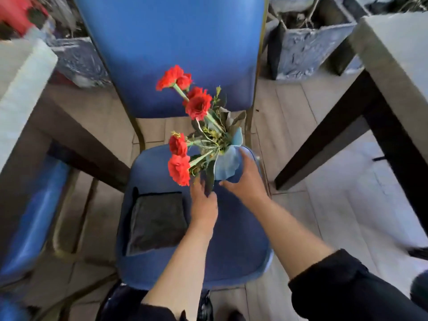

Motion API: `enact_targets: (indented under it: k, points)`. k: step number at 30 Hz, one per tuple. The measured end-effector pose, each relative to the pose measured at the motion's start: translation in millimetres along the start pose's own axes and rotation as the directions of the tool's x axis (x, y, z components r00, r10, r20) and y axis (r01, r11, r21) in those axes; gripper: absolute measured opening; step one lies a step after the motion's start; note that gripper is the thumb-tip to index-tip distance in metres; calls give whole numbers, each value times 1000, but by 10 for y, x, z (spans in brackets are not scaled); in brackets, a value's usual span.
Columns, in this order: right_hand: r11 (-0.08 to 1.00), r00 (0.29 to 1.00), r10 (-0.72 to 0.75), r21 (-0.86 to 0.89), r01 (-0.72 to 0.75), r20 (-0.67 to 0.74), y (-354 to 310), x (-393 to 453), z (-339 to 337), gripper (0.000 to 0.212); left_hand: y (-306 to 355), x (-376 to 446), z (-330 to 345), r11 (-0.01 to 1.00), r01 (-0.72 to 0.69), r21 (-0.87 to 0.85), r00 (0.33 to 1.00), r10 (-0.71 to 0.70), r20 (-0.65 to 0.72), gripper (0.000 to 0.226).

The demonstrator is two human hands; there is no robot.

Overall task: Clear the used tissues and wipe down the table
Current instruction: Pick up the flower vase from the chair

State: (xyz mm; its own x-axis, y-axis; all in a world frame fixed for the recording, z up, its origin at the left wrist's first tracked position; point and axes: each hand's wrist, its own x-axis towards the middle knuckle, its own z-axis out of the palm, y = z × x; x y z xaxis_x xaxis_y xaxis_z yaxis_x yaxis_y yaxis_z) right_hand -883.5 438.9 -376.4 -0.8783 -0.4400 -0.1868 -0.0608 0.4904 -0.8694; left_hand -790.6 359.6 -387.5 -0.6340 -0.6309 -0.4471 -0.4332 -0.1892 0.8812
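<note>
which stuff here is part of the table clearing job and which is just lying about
Part of the job:
- flower vase, held by left hand and right hand
- dark folded cloth on the blue chair seat
- table

Just lying about:
- grey planter
- second blue chair

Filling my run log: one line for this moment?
left hand: holds bouquet | right hand: holds bouquet wrap | dark cloth: on blue chair
</note>
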Motion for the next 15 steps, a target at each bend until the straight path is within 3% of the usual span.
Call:
enact_targets:
  k: [3, 10, 15]
  points:
    - [1000, 1000, -5, -11, 5, 23, 138, 146, 129, 90, -95, 211, 7, 999, -31, -25, 999, 32, 39, 51]
    - [995, 998, -13, 100, 19, -60, 114, 188, 130, 74, -87, 258, -20, 998, -59, -28, 992, 62, 112, 71]
    - [989, 996, -15, 142, 27, -87, -236, -125, 30, 77, 205, -96, -178, 995, -76, -62, 988, 83, 128, 84]
